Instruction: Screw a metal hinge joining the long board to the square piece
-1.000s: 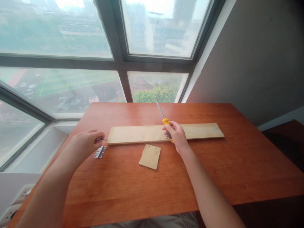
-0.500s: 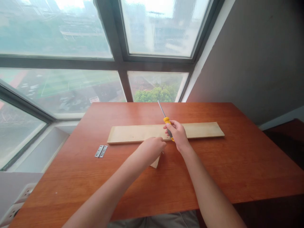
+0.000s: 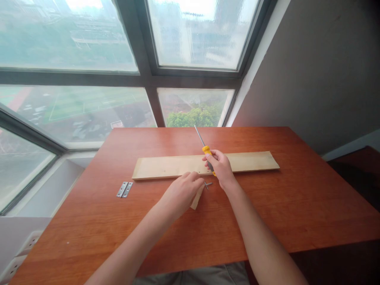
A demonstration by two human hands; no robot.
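Observation:
In my right hand [image 3: 223,169], a screwdriver [image 3: 206,149] with a yellow and dark handle is gripped, its metal shaft pointing up and away toward the window. My left hand [image 3: 184,189] is bent downward with fingers closed over a small piece of light wood [image 3: 194,204], which it partly covers. What its fingertips pinch, if anything, is hidden. Just right of those fingers, a few metal screws [image 3: 208,185] lie crossed on the table. Behind both hands lies a long pale wooden board [image 3: 166,166], with small dark holes near its front edge.
A metal hinge [image 3: 124,189] lies opened flat left of the board on the reddish-brown table [image 3: 267,209]. Windows [image 3: 196,107] rise behind the table's far edge, and a grey wall [image 3: 311,71] stands at the right. Wall sockets [image 3: 13,267] show at the lower left.
My left hand has shifted slightly left, uncovering the screws beside it. The right hand still holds the screwdriver in nearly the same pose.

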